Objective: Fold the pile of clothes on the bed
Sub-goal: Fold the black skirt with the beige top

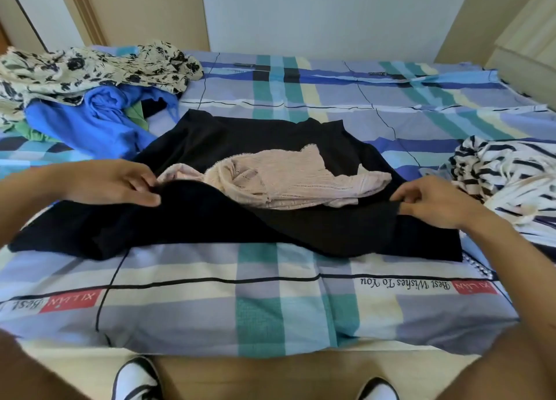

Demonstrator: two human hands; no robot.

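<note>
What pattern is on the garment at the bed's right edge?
The garment is white with dark stripes, seen in the head view.

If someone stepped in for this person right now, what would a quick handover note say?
Left hand and right hand each grip the wide black fabric garment, spread on the plaid bed sheet. A crumpled pale pink lace top lies on it. Nothing looks folded yet. Left to fold: these, the cream floral garment, blue garment and green garment heaped far left, the navy-striped white garment at right.
</note>
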